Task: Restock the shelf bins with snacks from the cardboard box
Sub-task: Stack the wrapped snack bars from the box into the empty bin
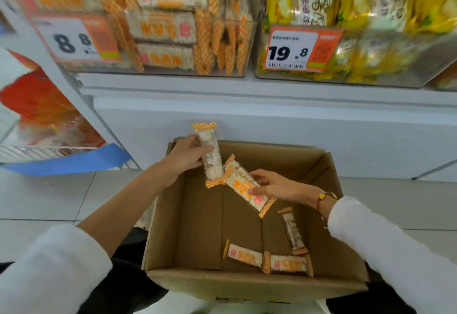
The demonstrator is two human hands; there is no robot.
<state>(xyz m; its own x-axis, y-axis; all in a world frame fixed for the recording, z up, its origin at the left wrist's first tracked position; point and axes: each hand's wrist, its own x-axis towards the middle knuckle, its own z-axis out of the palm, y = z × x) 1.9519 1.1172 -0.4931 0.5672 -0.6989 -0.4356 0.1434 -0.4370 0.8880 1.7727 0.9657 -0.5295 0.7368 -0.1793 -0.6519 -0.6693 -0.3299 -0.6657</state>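
Snack packets: long, clear-wrapped, white, orange-checked ends; one upright packet [210,155] gripped in left hand [184,156], fingers curled round its middle; one slanted packet [243,185] pinched by right hand [274,185]; both above cardboard box [247,286]; three packets [284,263] on its floor.

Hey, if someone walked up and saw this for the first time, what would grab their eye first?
Probably the two hands over the open cardboard box in the centre: the left hand grips one orange-and-white snack pack upright, and the right hand holds another pack slanted beside it. Above, the big price tags stand out, 8.8 on the bin of matching packs and 19.8 on the bin of yellow bags. Three packs lie on the box floor.
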